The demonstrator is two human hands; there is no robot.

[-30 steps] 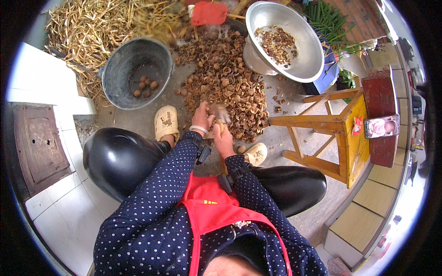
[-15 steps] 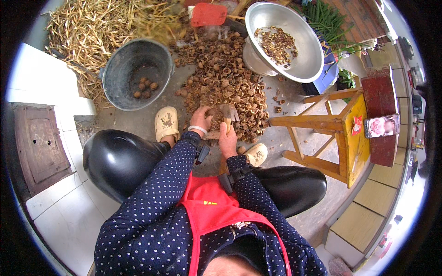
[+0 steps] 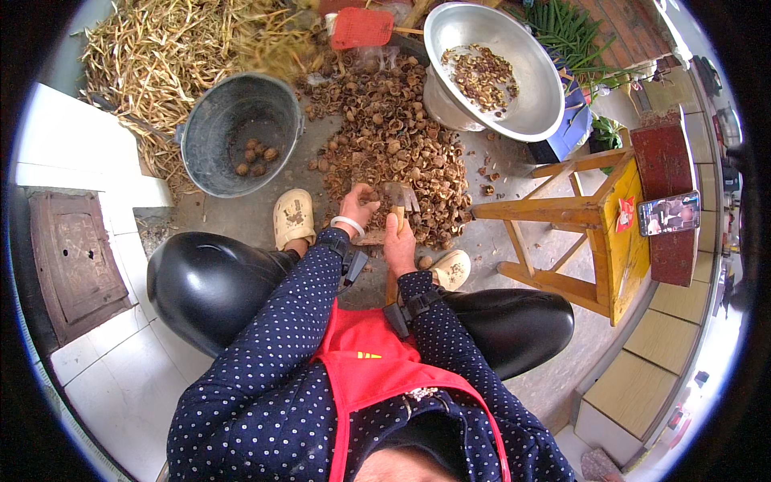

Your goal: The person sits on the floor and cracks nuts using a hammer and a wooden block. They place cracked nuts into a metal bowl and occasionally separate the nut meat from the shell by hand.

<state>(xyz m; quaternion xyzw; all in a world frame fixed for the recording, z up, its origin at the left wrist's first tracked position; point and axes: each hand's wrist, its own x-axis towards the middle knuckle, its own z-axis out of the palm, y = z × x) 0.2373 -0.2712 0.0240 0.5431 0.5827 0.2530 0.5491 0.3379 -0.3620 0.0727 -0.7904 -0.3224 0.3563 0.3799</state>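
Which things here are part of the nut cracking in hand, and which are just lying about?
In use: hammer in the right hand; walnut under the left hand; shell pile; grey bucket of whole nuts; metal basin of kernels.

Lying about: dry stalks; wooden stool; phone; red dustpan.

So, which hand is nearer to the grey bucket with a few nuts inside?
The left. The left hand is at the edge of the shell pile, right of the grey bucket. The right hand, gripping a small hammer, is farther right.
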